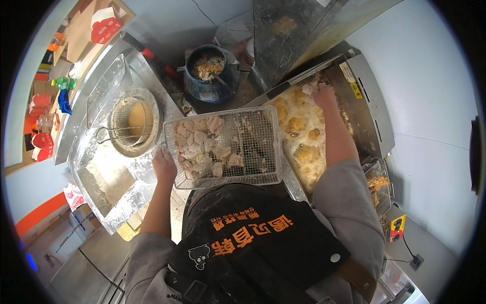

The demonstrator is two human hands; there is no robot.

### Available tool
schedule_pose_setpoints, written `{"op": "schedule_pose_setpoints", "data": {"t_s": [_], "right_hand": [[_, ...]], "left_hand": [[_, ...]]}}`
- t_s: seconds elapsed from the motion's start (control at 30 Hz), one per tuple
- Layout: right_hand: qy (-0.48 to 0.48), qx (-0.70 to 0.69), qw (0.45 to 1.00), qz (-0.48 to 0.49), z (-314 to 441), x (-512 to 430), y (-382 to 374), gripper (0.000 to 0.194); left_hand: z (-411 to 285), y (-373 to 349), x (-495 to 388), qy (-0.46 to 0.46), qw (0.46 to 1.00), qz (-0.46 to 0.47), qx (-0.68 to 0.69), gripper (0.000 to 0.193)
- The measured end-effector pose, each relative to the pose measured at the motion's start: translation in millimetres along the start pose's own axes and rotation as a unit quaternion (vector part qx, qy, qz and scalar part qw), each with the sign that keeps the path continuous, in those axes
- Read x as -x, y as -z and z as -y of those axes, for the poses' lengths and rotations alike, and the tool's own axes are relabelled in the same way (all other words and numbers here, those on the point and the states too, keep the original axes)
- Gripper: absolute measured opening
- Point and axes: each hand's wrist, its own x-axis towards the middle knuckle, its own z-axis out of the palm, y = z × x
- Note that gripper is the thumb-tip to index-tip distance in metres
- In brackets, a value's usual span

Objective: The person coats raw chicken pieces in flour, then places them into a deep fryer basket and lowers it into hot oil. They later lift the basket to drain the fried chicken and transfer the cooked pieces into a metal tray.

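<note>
My left hand (164, 166) grips the left end of a rectangular wire mesh basket (279, 152). Floured raw chicken pieces (195, 144) are heaped in the basket's left half, with a few loose bits farther right. My right hand (325, 96) is stretched over the far end of a deep fryer (374, 110), its fingers on a pale coated piece (311, 89) just over the bubbling oil. Several golden pieces (306, 153) float in the foaming oil (292, 133) below and nearer to me.
To the left, a round wire strainer (142, 108) sits in a well of cloudy liquid, beside a flour-dusted metal tray (110, 178). A blue pot (209, 89) with a ladle stands behind the basket. A small basket of fried pieces (377, 184) hangs at the fryer's near right.
</note>
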Motion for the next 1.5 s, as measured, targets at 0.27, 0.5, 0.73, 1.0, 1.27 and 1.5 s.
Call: {"op": "schedule_pose_setpoints", "data": {"t_s": [0.27,0.5,0.73,1.0,1.27,1.5], "right_hand": [[-0.019,0.009,0.998,0.053,-17,-18,-17,0.046],[-0.021,0.001,0.999,0.035,-3,0,-8,0.04],[-0.019,0.089,0.994,0.061,-22,-25,-23,0.041],[-0.012,-0.003,1.0,0.016,-28,-16,-7,0.031],[0.08,0.006,0.993,-0.082,-97,-9,2,0.031],[-0.024,0.081,0.996,-0.006,-118,20,-38,0.048]], "left_hand": [[2,0,1,0.003,1.0,0.009,0.012,0.031],[3,0,-1,-0.002,1.0,0.008,0.0,0.032],[-1,1,0,0.014,1.0,0.014,0.009,0.032],[0,0,-1,0.013,1.0,0.013,0.004,0.032],[-7,1,-1,0.018,1.0,0.009,0.005,0.031],[-6,1,-1,0.013,1.0,0.012,0.007,0.031]]}}
